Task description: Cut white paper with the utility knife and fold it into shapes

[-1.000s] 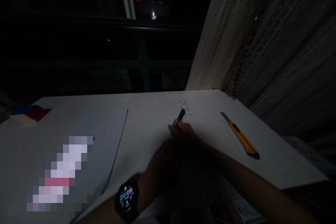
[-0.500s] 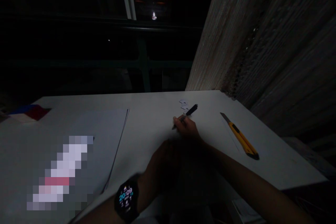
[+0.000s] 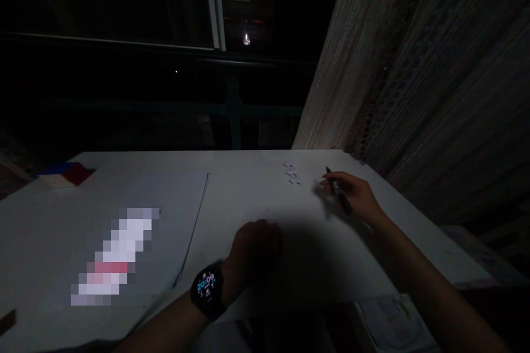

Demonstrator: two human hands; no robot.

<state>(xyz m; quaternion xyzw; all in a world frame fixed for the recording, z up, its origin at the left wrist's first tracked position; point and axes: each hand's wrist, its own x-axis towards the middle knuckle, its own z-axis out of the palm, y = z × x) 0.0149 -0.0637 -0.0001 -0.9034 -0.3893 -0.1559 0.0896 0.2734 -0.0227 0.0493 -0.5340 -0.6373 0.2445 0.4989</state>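
My right hand [image 3: 360, 196] is closed around a dark pen [image 3: 340, 194], held above the right side of the white table. My left hand [image 3: 259, 245] rests curled on the table with a smartwatch [image 3: 208, 288] on its wrist; its fingers are in deep shadow, so what they hold, if anything, is hidden. Just beyond its knuckles are faint bluish marks [image 3: 269, 213]. Several small dark-edged marks or paper bits [image 3: 292, 174] form a slanting row left of the pen. The yellow utility knife seen earlier does not show now.
White sheets [image 3: 182, 204] lie on the table's left, with a pixelated long object [image 3: 120, 253] on them. A blue, red and white block [image 3: 66, 175] sits at the far left. A curtain [image 3: 331, 66] hangs at the right, beside a dark window.
My right hand has moved right with the pen, away from the row of marks, and the pen is turned differently. The yellow utility knife has gone from sight. The view has shifted slightly.
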